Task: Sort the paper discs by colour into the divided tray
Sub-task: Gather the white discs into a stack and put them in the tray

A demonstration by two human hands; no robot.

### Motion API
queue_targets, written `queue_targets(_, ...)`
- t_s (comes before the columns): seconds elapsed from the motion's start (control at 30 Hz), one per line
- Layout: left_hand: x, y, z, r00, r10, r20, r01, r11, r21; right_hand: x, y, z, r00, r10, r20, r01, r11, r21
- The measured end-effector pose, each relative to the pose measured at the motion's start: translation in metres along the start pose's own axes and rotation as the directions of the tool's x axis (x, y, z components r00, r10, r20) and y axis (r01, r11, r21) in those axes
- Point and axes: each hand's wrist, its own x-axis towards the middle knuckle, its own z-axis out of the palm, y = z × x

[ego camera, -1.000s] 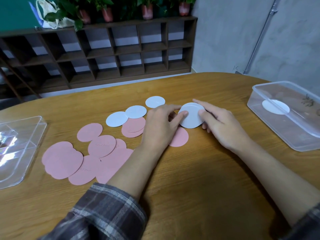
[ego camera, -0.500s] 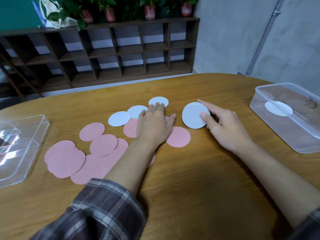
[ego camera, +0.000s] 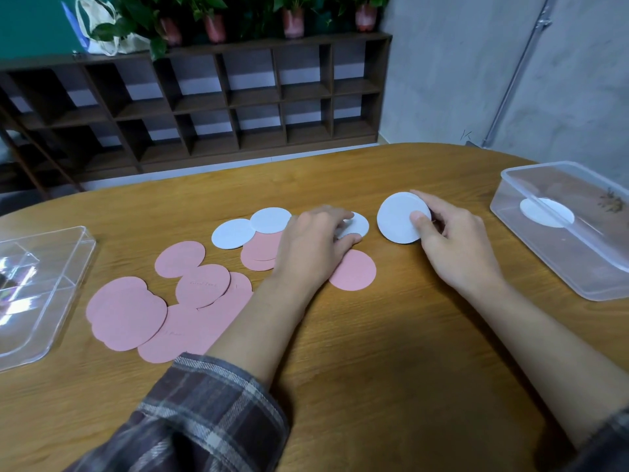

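Right grip [ego camera: 456,240] on round paper disc [ego camera: 396,218]

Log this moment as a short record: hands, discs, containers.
Left hand: fingers on a loose white round paper disc; blurred, grip unclear
Right hand: pinches tilted white paper discs, thumb in front
Other white discs: two, overlapping, left of the left hand
Pink round paper discs: many, mostly overlapping, on the wooden table
Clear divided plastic tray: far left
Clear plastic box: far right, one white disc inside
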Motion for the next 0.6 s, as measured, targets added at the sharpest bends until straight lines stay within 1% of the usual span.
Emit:
queue_targets(0.13, -0.001, 0.001, 0.004, 0.998, 0.056, -0.042, -0.053, 0.996, 0.072, -0.001, -0.002, -0.002, 1.000, 0.005, 0.017, -0.004, 0.999, -0.032)
queue_targets(0.2, -0.001, 0.001, 0.005, 0.993, 0.078, -0.083, -0.071, 0.994, 0.086, -0.001, -0.003, -0.002, 1.000, 0.003, 0.027, -0.003, 1.000, -0.019)
queue_targets(0.27, -0.001, 0.003, 0.005, 0.981, 0.096, -0.166, -0.087, 0.994, 0.064, -0.001, -0.003, -0.002, 0.999, -0.006, 0.036, 0.006, 1.000, 0.005)
queue_targets(0.37, -0.002, 0.008, 0.004, 0.941, 0.118, -0.317, -0.105, 0.993, 0.058, -0.001, -0.003, -0.001, 0.999, -0.011, 0.031, 0.011, 1.000, 0.015)
queue_targets(0.43, -0.002, 0.011, 0.004, 0.928, 0.112, -0.356, -0.122, 0.993, -0.004, -0.001, -0.004, -0.002, 1.000, -0.009, 0.023, 0.008, 1.000, 0.027)
queue_targets(0.53, -0.003, 0.011, 0.003, 0.935, 0.079, -0.345, -0.145, 0.975, -0.168, -0.001, -0.003, -0.001, 1.000, -0.004, 0.025, 0.004, 0.999, 0.036)
queue_targets(0.6, -0.003, 0.011, 0.003, 0.933, 0.053, -0.355, -0.135, 0.968, -0.210, -0.001, -0.002, 0.000, 1.000, -0.002, 0.024, 0.001, 0.999, 0.045)
